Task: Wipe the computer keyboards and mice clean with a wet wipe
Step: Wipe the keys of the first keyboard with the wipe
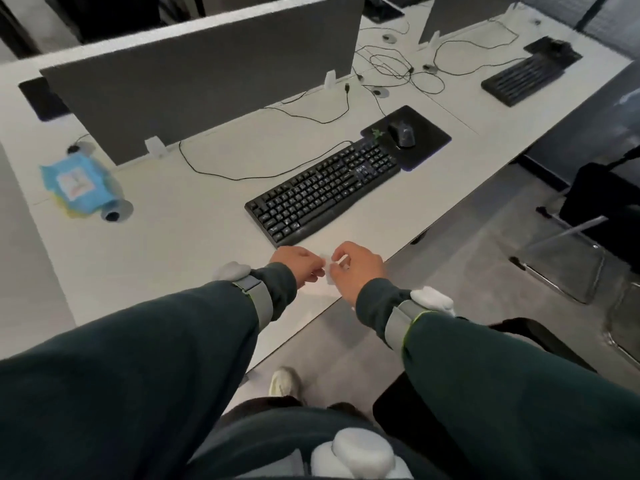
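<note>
Pinching small white crumpled wet wipe [327, 270] between left hand [297, 262] and right hand [360, 268].

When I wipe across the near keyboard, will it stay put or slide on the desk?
The keyboard looks rigid and flat, so tipping seems unlikely. On the smooth white desk it may slide under sideways strokes. Its slack cable probably won't restrain it.

Reaching forward and down with both arms, elbows slightly bent. Holding left hand [297, 263] and right hand [358, 268] close together over the near edge of the desk [207, 220], backs up, fingers curled inward. Pinching a small white wet wipe [327, 271] between the two.
</note>
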